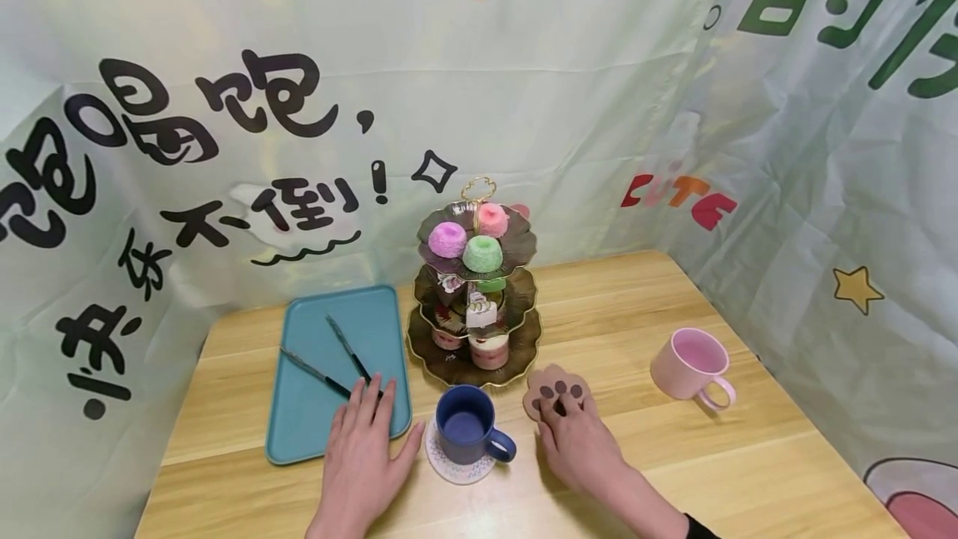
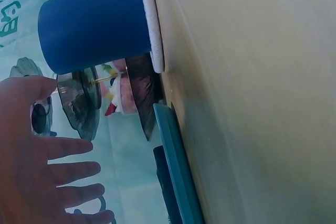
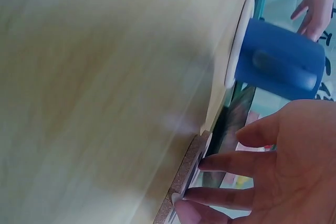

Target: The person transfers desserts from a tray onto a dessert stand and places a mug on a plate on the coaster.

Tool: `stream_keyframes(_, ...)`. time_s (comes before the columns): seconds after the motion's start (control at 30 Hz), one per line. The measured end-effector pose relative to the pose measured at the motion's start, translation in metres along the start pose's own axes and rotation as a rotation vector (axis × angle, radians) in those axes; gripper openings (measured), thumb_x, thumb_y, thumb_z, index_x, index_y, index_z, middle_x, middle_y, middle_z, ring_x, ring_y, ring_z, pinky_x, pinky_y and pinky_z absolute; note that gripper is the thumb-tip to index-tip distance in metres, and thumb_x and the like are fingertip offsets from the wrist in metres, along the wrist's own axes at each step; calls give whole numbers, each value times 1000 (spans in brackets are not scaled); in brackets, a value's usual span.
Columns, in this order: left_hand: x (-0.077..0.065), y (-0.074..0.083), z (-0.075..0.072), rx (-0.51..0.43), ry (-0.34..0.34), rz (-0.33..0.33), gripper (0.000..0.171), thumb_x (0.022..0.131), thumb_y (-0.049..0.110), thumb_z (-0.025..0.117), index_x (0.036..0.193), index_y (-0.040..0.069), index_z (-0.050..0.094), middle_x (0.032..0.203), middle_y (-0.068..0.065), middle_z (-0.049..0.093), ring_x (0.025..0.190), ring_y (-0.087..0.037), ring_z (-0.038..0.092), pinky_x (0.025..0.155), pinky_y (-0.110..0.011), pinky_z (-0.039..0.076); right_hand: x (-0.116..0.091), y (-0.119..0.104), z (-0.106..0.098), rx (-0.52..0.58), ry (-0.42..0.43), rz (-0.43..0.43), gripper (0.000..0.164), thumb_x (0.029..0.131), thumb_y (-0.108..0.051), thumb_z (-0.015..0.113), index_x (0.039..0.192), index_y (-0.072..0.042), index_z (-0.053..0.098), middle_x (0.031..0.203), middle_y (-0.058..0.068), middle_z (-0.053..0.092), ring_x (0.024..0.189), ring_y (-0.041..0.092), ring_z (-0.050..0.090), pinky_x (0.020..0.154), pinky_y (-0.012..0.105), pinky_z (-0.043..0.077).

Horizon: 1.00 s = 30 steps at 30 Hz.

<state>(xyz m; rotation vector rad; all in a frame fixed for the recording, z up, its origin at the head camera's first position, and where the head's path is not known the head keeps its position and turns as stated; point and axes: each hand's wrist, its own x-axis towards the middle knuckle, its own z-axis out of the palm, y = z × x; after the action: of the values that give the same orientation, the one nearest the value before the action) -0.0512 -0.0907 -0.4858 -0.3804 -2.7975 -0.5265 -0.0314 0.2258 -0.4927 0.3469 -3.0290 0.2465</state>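
My left hand (image 1: 362, 447) is held with straight fingers over the near right corner of the teal tray (image 1: 299, 431). Two thin dark-handled brushes (image 1: 308, 368) lie in that tray, their handle ends near the left fingertips. On the right, the fingertips of my right hand (image 1: 582, 443) touch the top of a brown paw-shaped coaster (image 1: 555, 376) lying on the table. The right thumb stays apart from the coaster in the right wrist view. Between both hands a dark blue mug (image 1: 466, 427) stands upright on a round speckled coaster (image 1: 449, 470), its handle pointing right.
Behind the blue mug rises a three-tier dessert stand (image 1: 525, 356) bearing pink, purple and green cakes. A pink mug (image 1: 677, 366) stands farther right on the wooden table (image 1: 599, 306). Printed cloth (image 1: 569, 106) hangs close behind the table and along its sides.
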Motion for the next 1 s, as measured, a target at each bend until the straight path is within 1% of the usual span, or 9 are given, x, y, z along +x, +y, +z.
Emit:
stream_keyframes(0.03,0,0,0,1,1,2,77,98,56,68,154,5,55,160,-22,47,149,-46,40,113,-70,40,-1,-2,0,6,-4,-9,35,102,-20,66,128,2,74,125,25,70,123,45,61,112,63,38)
stream_keyframes(0.2,0,1,1,-5,7,4,76,98,54,70,152,4,56,159,-23,48,148,-47,41,112,-70,41,-6,-11,-1,26,-18,-29,36,102,-19,65,128,4,74,126,26,70,125,44,61,114,63,36)
stream_keyframes(0.33,0,1,1,-8,7,4,76,97,54,70,153,4,56,159,-23,48,148,-47,41,112,-70,41,-8,-17,-1,3,-19,-59,36,103,-21,65,126,4,74,119,24,71,118,41,62,111,61,40)
stream_keyframes(0.47,0,1,1,-8,0,0,77,98,55,70,153,4,55,160,-23,47,149,-48,40,113,-70,40,-9,-19,-1,-12,-9,-54,36,102,-23,66,125,3,74,118,23,70,115,40,62,106,58,44)
stream_keyframes(0.67,0,-1,1,-6,-1,-6,77,98,57,69,153,5,56,160,-23,47,149,-48,40,112,-70,41,-14,-22,-12,77,-28,24,41,103,-28,67,134,-2,72,130,22,67,122,46,58,99,55,55)
stream_keyframes(0.8,0,-2,0,-3,6,-5,77,98,57,68,153,5,56,159,-23,48,149,-47,40,111,-71,41,-14,-18,-17,156,-54,49,46,104,-32,67,140,-3,69,141,22,64,131,47,55,104,58,52)
stream_keyframes(0.87,0,-2,0,-5,9,-4,76,98,56,69,152,5,56,159,-23,48,148,-47,41,111,-71,41,-14,-14,-21,183,-68,56,48,104,-34,66,143,-5,67,145,21,61,135,49,54,103,62,52)
stream_keyframes(0.93,0,-2,0,-6,14,-3,76,97,55,70,152,5,57,158,-23,49,148,-47,42,111,-71,41,-14,-9,-24,196,-53,53,50,105,-35,66,145,-6,65,146,21,61,132,49,56,101,64,52)
stream_keyframes(1.0,0,-3,0,-7,18,1,75,97,54,71,152,4,57,157,-23,50,147,-47,43,111,-71,41,-13,-4,-31,206,-4,47,52,104,-34,68,147,-6,63,144,22,62,128,48,59,98,65,53)
